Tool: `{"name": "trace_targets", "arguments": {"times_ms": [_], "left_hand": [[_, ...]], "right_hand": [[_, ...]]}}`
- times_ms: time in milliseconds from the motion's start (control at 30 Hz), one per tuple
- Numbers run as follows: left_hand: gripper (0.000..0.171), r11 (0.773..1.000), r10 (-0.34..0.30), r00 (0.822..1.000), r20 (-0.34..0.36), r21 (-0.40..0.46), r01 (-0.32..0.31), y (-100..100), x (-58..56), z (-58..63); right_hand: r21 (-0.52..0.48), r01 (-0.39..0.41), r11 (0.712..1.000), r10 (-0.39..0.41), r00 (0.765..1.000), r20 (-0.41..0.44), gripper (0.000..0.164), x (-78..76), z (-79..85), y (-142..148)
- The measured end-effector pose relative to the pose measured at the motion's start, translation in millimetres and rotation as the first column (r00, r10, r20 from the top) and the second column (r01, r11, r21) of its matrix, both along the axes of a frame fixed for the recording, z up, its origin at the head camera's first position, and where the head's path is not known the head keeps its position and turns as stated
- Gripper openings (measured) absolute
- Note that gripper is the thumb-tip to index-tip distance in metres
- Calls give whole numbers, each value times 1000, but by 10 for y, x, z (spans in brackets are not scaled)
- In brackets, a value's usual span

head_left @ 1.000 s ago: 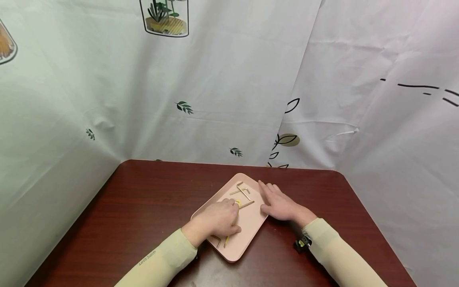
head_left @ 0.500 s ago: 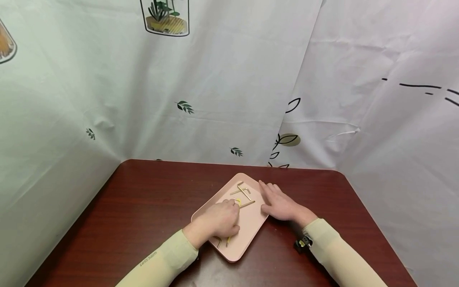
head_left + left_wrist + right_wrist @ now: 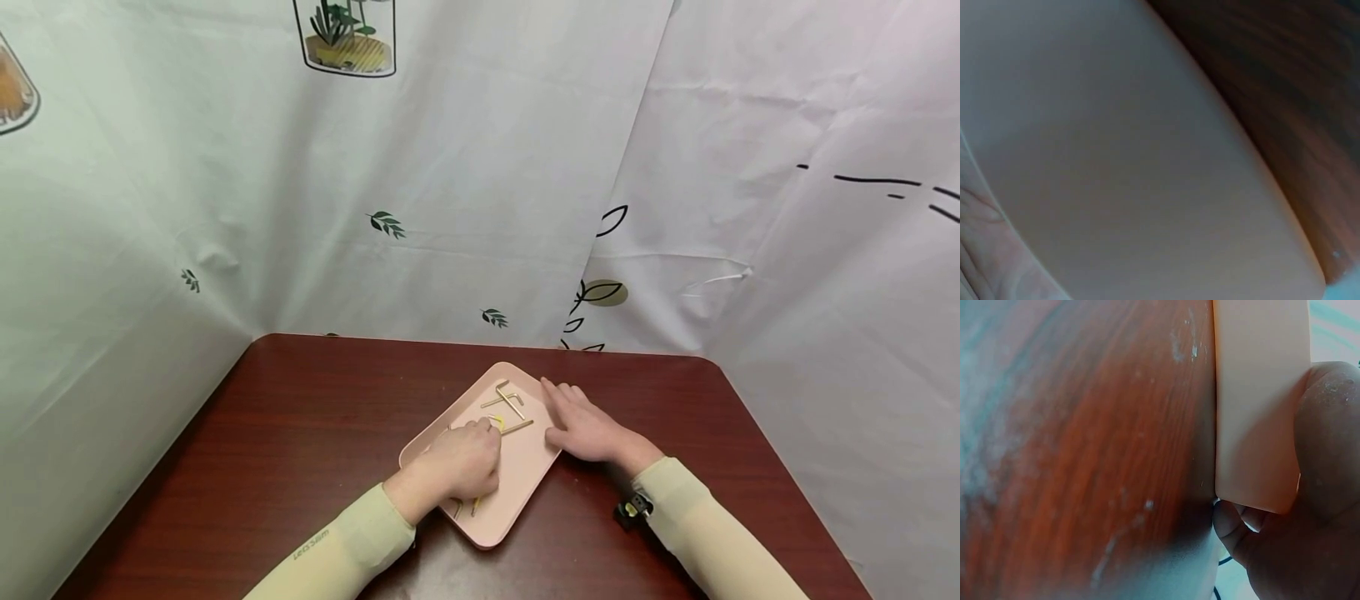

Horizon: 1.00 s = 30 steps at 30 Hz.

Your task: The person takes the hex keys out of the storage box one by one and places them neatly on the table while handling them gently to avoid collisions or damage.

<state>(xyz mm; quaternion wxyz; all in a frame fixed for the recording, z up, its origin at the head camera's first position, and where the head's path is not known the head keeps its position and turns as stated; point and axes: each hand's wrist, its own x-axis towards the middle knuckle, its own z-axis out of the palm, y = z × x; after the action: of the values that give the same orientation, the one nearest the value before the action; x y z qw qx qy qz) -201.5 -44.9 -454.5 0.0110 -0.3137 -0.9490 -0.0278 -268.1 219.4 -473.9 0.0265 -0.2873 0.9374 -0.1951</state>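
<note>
On the table [image 3: 330,408], hold the tray [image 3: 510,492] steady with the right hand [image 3: 587,429], thumb and fingers clamped on its corner, and guide the left hand [image 3: 463,458], whose hidden fingertip grip cannot be told, lightly among the L-shaped keys [image 3: 511,402] in the tray.

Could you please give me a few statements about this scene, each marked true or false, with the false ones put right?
1. The pink tray lies on the table. True.
2. The left hand is well away from the pink tray. False: it is over the pink tray.
3. The right hand touches the pink tray's edge. True.
4. Two L-shaped metal keys cross near the pink tray's far end. True.
5. Both sleeves are black. False: they are pale.
</note>
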Motion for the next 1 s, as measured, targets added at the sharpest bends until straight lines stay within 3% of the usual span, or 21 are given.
{"name": "trace_targets", "arguments": {"times_ms": [400,700,1000], "left_hand": [[10,1000,-10,1000,-19,20,11,18,42,39],[10,997,63,998,5,-32,-63,93,53,20],[7,996,85,996,7,-35,-84,110,64,23]], "right_hand": [[-4,-6,1000,6,1000,-17,92,8,-19,14],[-8,-9,1000,8,1000,-19,91,17,-11,16],[3,-5,1000,5,1000,-16,91,22,5,15]]}}
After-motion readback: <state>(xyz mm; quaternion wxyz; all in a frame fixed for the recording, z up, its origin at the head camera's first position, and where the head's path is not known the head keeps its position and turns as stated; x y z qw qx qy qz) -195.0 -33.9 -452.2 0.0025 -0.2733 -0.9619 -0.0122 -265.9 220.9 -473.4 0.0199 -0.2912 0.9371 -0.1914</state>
